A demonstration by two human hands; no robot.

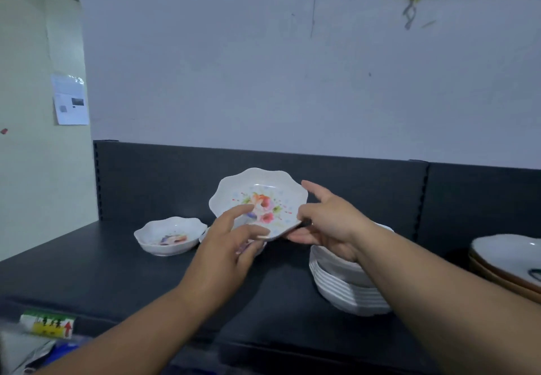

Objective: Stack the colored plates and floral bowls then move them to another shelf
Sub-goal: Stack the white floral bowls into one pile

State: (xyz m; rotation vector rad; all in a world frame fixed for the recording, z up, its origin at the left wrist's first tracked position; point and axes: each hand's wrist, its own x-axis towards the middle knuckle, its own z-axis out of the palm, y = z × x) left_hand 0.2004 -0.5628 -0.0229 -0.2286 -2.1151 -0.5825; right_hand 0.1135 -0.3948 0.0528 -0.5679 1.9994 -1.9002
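Both hands are raised over the dark shelf (87, 275), and a floral bowl (259, 202) is held between them, tilted so that its painted inside faces the camera. The right hand (328, 222) is clenched on the bowl's right rim, thumb on the inside and fingers underneath, with the forefinger stretched upward. The left hand (225, 254) is loosely curled at the lower left rim, fingertips touching or just beside the edge; whether a firm grip is kept there cannot be told. Directly under the right wrist a stack of white bowls (348, 290) is standing on the shelf, and the held bowl is judged to be meant for its top. For this step to be done well, the bowl should be levelled, its scalloped rim lined up with the stack below, and it should be lowered until it nests before the fingers are drawn out. Behind the left hand another bowl (205, 235) is mostly hidden. Farther left a second floral bowl (169, 235) sits upright and alone on the shelf, nothing but its painted pattern seen inside. At the far right edge a small pile of brown-rimmed plates (509, 263) is partly in view, apparently bare on top.
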